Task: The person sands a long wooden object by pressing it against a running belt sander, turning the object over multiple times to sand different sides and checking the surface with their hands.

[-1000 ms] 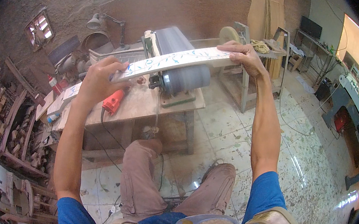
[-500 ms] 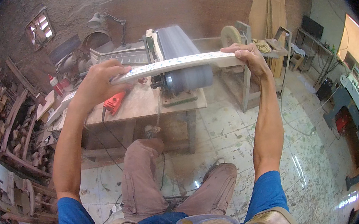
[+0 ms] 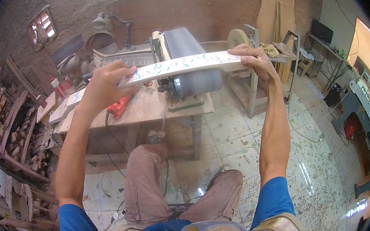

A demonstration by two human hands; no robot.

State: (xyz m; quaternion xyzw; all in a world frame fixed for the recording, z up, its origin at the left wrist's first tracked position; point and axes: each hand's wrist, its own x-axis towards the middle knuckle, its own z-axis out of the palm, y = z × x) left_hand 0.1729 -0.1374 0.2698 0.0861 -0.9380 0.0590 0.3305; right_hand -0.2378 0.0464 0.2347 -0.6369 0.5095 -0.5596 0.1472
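A long, slightly curved white board (image 3: 186, 65) with a blue-green vine pattern spans between my two hands. My left hand (image 3: 109, 79) is closed round its left end. My right hand (image 3: 257, 62) grips the other end, thumb on top. Just behind and under the board is a belt sander (image 3: 182, 42), its grey belt blurred and its roller (image 3: 198, 82) sticking out below the board. Whether the board touches the belt cannot be made out. An orange power tool (image 3: 118, 105) lies on the workbench (image 3: 148, 116) near my left hand.
Red-and-white bottles (image 3: 58, 86), more white boards (image 3: 65, 108) and a desk lamp (image 3: 99, 21) stand to the left. A wooden rack of scraps (image 3: 25, 134) is at lower left. Beyond my right hand is a metal frame stand (image 3: 253, 93) with a round wheel. Cables cross the tiled floor.
The board has tilted so more of its patterned face shows. Both hands have shifted slightly with it, still gripping its ends.
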